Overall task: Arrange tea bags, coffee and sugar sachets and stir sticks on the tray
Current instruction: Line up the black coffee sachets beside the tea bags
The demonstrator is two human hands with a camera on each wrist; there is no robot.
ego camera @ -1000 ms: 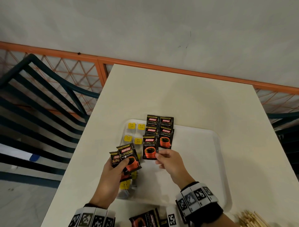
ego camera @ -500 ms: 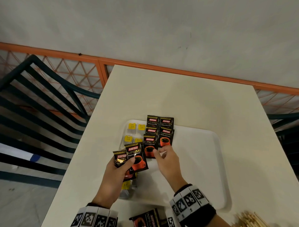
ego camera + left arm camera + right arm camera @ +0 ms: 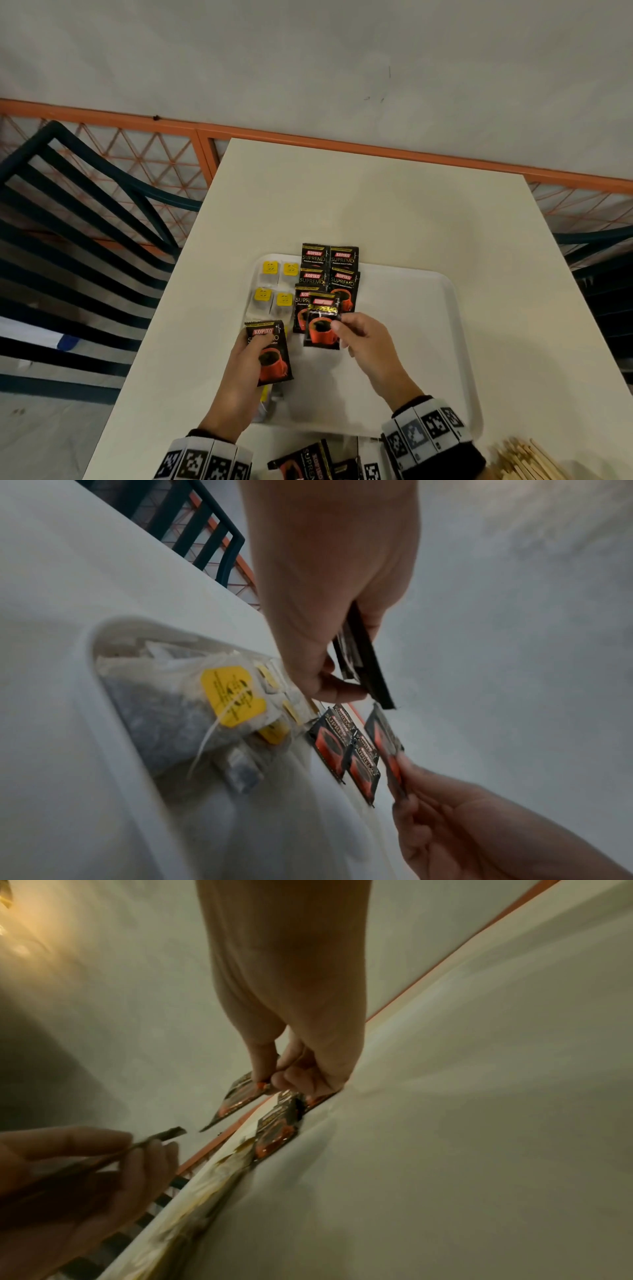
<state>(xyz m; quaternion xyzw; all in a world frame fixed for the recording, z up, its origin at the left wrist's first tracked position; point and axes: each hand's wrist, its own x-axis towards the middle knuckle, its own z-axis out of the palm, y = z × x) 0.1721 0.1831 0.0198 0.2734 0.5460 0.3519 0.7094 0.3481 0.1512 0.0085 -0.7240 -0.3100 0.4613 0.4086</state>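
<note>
A white tray (image 3: 428,342) lies on the cream table. Tea bags with yellow tags (image 3: 274,287) sit in its far left corner. Beside them lie two columns of black coffee sachets (image 3: 329,270). My right hand (image 3: 363,339) pinches one coffee sachet (image 3: 322,325) by its right edge, held just above the near end of the right column. My left hand (image 3: 246,373) grips another coffee sachet (image 3: 272,356) over the tray's left edge. In the left wrist view the left hand (image 3: 329,680) holds its sachet (image 3: 363,666) edge-on above the tea bags (image 3: 219,704). The right wrist view shows the pinched sachet (image 3: 240,1099).
More coffee sachets (image 3: 305,462) lie on the table in front of the tray's near rim. A pile of wooden stir sticks (image 3: 524,459) sits at the near right corner. Dark green chairs (image 3: 85,222) stand to the left and right; an orange rail (image 3: 342,140) runs behind the table.
My right hand let go of the laid sachet and took one of the two sachets from my left hand, carrying it toward the right column. The left hand drew back slightly with one sachet.
</note>
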